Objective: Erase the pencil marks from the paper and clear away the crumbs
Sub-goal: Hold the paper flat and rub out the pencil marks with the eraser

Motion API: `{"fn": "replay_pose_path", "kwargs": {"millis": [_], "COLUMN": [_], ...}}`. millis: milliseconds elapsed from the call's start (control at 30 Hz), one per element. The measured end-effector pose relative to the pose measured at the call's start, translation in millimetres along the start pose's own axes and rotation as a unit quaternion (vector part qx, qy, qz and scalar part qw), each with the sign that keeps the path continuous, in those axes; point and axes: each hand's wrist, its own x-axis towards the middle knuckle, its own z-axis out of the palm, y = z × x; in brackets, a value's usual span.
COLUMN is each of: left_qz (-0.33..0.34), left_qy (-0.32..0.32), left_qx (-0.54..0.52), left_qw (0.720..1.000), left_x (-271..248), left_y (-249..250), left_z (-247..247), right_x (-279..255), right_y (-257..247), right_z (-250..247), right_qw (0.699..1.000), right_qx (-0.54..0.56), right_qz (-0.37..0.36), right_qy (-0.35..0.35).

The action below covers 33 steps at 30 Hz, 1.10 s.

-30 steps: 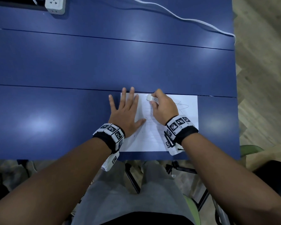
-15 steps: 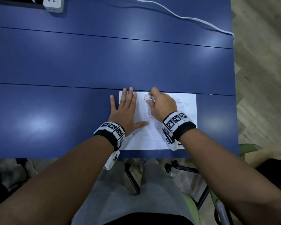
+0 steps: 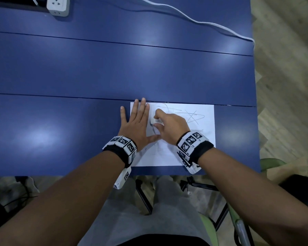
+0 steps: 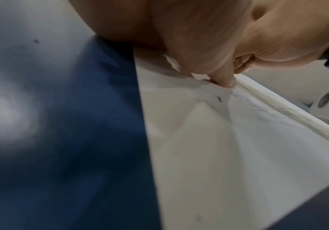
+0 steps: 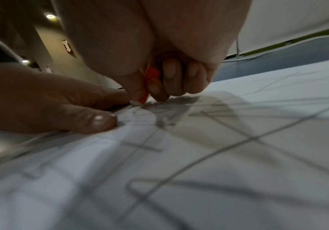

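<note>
Sliding nearer since a second ago, the right hand (image 3: 169, 127) now rubs the eraser (image 3: 157, 121) mid-sheet, just beside the left hand (image 3: 136, 126), which lies flat pinning the paper (image 3: 199, 148) to the surface (image 3: 78, 77); erasing looks well short of done, since scribbles remain beyond the grip.

Left wrist view: a fingertip (image 4: 223, 80) presses the rumpled paper (image 4: 238, 155).

Right wrist view: curled fingers (image 5: 171, 77) pinch the orange-sleeved eraser (image 5: 147, 91), white tip touching paper (image 5: 278, 155) crossed with grey lines.

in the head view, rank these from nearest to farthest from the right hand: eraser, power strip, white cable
1. eraser: pinched in the right hand, on the paper.
2. white cable: far right of the table.
3. power strip: far left corner.
</note>
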Motion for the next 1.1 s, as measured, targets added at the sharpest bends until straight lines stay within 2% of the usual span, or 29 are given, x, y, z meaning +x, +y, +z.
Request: {"fn": "replay_pose_path", "kwargs": {"millis": [167,333,500,667,800,867,1000,1100], "left_qz": [0.001,-0.001,0.002,0.001,0.002,0.002,0.000,0.003], "left_qy": [-0.002,-0.005,-0.005,-0.003,-0.009,-0.010,-0.008,-0.009], "left_qx": [-0.001,-0.001,-0.002,-0.001,-0.010,-0.006,-0.007,-0.015], "left_qw": [1.000,1.000,1.000,1.000,1.000,1.000,1.000,1.000], "left_x": [0.5,-0.7,0.8,-0.3,0.3,-0.3,-0.7,-0.1], "left_y": [0.6,-0.6,0.3,-0.7,0.7,0.5,-0.1,1.0], "left_z": [-1.5,-1.2,-0.4,0.2,-1.0,-1.3,-1.4,-1.5], "right_x": [6.4,-1.3,13.3,4.5,17.5,13.5,8.3,17.5], "right_y": [3.1,0.8,11.6,7.7,17.3,13.7,17.2,26.6], "right_z": [-0.1,3.5,-7.3,0.8,-11.1,-7.3,-5.7,-15.4], "right_qw": [0.997,1.000,0.996,0.999,0.995,0.996,0.999,0.996], "right_qx": [0.035,0.002,0.024,0.002,0.006,0.018,-0.004,0.009], "right_qz": [0.048,-0.003,0.067,0.021,0.063,0.062,0.015,0.054], "right_qy": [0.044,0.004,0.061,0.027,0.074,0.069,0.038,0.070]}}
